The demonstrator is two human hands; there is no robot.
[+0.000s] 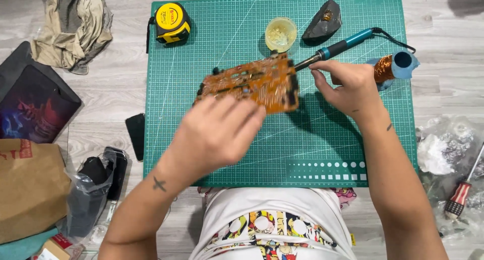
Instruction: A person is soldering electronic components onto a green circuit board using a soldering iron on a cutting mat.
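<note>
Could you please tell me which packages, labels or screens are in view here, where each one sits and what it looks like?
Brown paper bag: left edge, on the floor, crumpled, with a red print.
Yellow-and-black tape measure: top left corner of the green cutting mat, rounded case with a round label.
Black phone: just left of the mat, flat, screen dark.
Dark tablet-like slab: far left, showing a red and blue picture.
Clear plastic bag: right edge, crumpled.

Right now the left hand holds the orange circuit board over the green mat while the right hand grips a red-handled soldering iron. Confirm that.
Not quite: the soldering iron in the right hand has a blue handle, as the head view shows. The left hand does hold the orange circuit board over the green mat.
</note>
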